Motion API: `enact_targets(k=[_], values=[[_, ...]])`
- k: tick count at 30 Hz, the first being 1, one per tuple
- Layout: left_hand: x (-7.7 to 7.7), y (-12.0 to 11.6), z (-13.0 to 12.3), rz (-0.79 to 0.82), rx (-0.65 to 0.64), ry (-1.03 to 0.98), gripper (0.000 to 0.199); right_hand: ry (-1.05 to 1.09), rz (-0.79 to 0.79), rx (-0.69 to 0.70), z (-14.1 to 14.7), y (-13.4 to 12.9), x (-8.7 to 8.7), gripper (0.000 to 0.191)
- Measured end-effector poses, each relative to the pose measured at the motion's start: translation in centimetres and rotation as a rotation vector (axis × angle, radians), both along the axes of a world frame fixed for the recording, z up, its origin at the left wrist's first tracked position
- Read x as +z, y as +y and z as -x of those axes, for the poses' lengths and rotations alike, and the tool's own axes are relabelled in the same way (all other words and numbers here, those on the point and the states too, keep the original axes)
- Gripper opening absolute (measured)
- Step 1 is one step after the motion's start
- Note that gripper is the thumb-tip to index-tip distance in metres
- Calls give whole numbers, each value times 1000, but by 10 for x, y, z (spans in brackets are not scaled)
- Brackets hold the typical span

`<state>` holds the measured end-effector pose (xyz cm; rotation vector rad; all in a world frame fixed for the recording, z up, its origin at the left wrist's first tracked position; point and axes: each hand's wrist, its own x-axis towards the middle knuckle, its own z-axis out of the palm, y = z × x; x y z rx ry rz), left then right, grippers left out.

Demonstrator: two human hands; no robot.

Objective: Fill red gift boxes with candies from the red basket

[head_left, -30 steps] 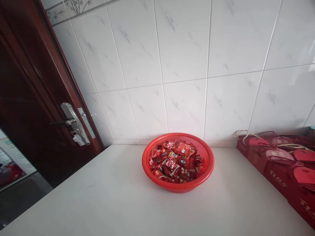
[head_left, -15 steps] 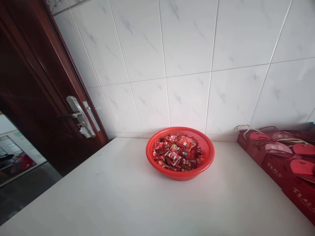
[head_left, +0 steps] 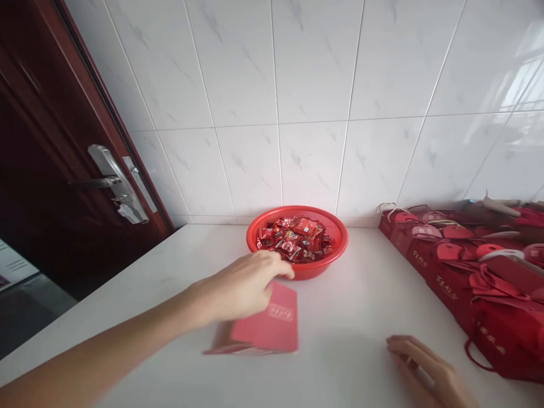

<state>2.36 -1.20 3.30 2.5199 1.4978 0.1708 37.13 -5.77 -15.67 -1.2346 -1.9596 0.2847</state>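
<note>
A red flat folded piece of card (head_left: 272, 326) with pale lettering is on the white tabletop. My left hand (head_left: 244, 286) comes in from the left over its upper left part, fingers curled round its far edge; the grip is partly hidden. Just behind my left hand stands a round red plastic basket (head_left: 312, 272), heaped with red-wrapped sweets (head_left: 297, 241). My right hand (head_left: 425, 368) is low at the right above the tabletop, loosely bent with a gap between thumb and fingers and nothing seen in it.
Rows of dark red gift bags (head_left: 446, 283) with cord handles fill the right side of the white table (head_left: 340, 362). White wall tiles (head_left: 314, 158) rise behind. At the left stands a dark red door (head_left: 55, 187) with a metal handle and keys.
Both hands have come into view, with the red card under my left hand. The camera has turned to the right, so more of the bags shows.
</note>
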Motion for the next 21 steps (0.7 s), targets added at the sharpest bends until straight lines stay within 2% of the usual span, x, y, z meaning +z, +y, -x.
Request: enact_targets(k=[4,9,15,18,21], values=[[-9,30,-36,98,17,-27,61,14,52,-27,5,-2,3,29],[-18,38,-49,80,6,-100,44,32,126,-27,8,-2,2,28],[-20,29,-37,-30,-60,-399,35,79,158,-26,12,-1,4,29],[-31,26,-25,-90,13,-479,36,85,198,-37,15,-1,9,29],[-45,23,-22,-97,108,-482,48,104,235,-47,20,0,12,29]])
